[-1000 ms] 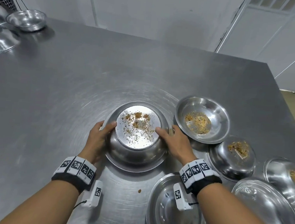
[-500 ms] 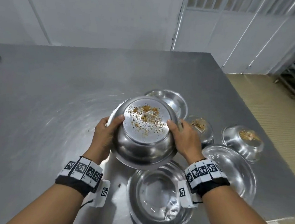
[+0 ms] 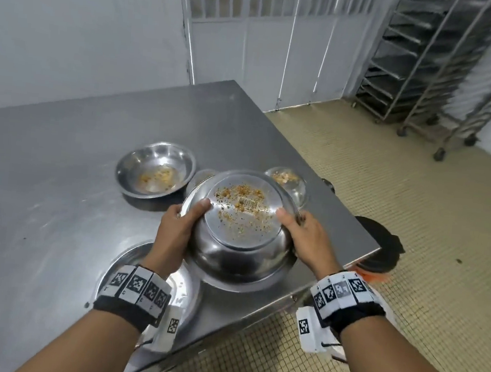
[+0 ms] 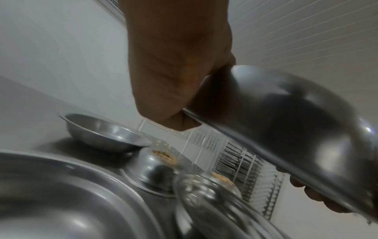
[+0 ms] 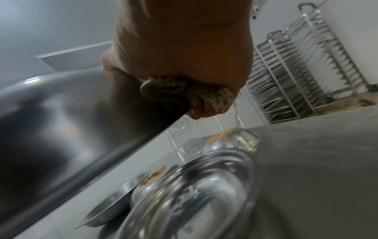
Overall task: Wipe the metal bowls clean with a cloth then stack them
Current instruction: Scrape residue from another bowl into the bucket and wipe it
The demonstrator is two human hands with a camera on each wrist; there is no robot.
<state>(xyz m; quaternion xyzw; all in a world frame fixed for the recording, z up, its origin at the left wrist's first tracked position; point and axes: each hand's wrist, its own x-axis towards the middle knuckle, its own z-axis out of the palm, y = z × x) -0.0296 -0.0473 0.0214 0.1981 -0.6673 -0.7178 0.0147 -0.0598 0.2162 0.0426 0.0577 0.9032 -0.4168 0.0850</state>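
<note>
Left hand: the left hand (image 3: pixel 175 233) is reaching forward at the near left of the upturned bowl (image 3: pixel 242 230), thumb lying on its base and fingers hooked under the rim, so this grip is closing round the bowl.
Right hand: the right hand (image 3: pixel 306 238) is mirroring it on the right side, thumb on the base; in the right wrist view its fingers are also bunching a greyish cloth (image 5: pixel 184 92) against the rim, so this grip is clamping bowl and cloth together.
Held bowl: it is hanging upside down and tilted, above the near right corner of the worktop (image 3: pixel 63 155); its flat base is carrying scattered orange-brown crumbs and dark specks.
Bowl below: a large shiny bowl (image 3: pixel 131 259) is sitting upright on the worktop under the left wrist.
Far bowls: an upright bowl (image 3: pixel 155 170) with yellowish residue is standing beyond the left hand; a smaller upturned bowl (image 3: pixel 287 183) with crumbs on its base is sitting near the worktop's right edge.
Background: metal tray racks (image 3: pixel 427 59) are standing on the tiled floor (image 3: pixel 412 230).
</note>
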